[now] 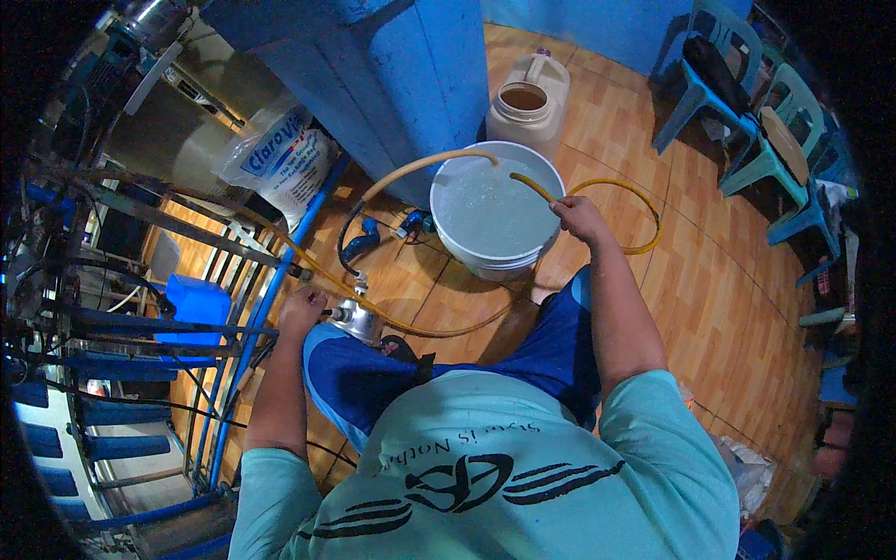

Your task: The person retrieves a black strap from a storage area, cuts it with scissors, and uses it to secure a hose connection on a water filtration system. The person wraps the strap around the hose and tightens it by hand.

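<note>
My right hand (581,222) is closed around a yellow hose (534,186), whose end hangs over the white bucket (448,245) just inside its right rim. Cloudy, pale water (495,210) with a few bubbles fills much of the bucket. A second, tan hose (411,168) arches in over the far rim and dips toward the water. My left hand (304,310) is curled beside a silver metal pump (357,320) on the floor near my knee; what its fingers hold, if anything, is hidden. The tan hose's dark section runs down to the pump's top.
An open beige jug (551,89) stands behind the bucket, beside a blue pillar (411,84). Blue fittings (362,238) lie left of the bucket. A filled sack (285,168) and a metal rack (233,280) line the left. Blue-green plastic chairs (709,84) line the right.
</note>
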`<state>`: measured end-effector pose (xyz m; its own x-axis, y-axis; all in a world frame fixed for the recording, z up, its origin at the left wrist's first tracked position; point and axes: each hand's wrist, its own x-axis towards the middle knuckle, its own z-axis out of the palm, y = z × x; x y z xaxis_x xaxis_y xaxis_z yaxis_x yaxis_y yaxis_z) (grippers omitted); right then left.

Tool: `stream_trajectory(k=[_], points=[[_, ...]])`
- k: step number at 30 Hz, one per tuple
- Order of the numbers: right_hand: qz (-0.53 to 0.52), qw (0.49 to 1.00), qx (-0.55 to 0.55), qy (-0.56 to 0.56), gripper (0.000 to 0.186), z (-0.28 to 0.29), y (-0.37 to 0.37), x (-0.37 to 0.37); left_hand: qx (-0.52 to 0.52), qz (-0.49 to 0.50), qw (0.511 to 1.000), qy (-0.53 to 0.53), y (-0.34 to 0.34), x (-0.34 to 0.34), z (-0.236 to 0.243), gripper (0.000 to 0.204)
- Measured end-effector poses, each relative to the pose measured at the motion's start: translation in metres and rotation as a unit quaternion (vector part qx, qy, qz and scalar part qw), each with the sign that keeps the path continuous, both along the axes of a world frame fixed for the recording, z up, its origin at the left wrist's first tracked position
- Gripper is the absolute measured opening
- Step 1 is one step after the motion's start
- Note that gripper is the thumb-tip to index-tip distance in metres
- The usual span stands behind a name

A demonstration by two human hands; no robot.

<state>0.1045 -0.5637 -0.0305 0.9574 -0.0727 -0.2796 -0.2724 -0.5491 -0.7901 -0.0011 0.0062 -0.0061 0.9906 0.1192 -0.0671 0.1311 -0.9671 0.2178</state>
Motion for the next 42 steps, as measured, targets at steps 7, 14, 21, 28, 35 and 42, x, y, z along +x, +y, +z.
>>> stream_trajectory(k=[7,14,21,28,35,42], points=[[-0.005,1.000,-0.002,-0.003,0.038,-0.003,-0.003,0.001,0.001,0.019,1.000,0.023,-0.008,0.001,0.008,0.033],[0.013,1.000,0.006,0.008,0.037,-0.001,-0.001,0.000,0.095,-0.117,0.987,0.053,-0.039,0.008,0.026,0.039],[0.066,0.997,0.023,0.031,0.039,0.000,-0.001,-0.003,0.040,-0.243,0.956,-0.162,-0.136,0.060,0.033,0.056],[0.052,0.993,0.075,0.069,0.033,-0.001,-0.020,-0.014,0.034,-0.226,0.958,-0.172,-0.172,0.137,0.050,0.068],[0.062,0.986,0.081,0.136,0.031,0.009,-0.020,-0.015,-0.059,-0.191,0.979,-0.025,-0.197,0.170,0.050,0.056],[0.081,0.983,0.037,0.158,0.029,0.005,-0.016,-0.006,-0.162,-0.222,0.960,0.054,-0.227,0.164,0.068,0.039]])
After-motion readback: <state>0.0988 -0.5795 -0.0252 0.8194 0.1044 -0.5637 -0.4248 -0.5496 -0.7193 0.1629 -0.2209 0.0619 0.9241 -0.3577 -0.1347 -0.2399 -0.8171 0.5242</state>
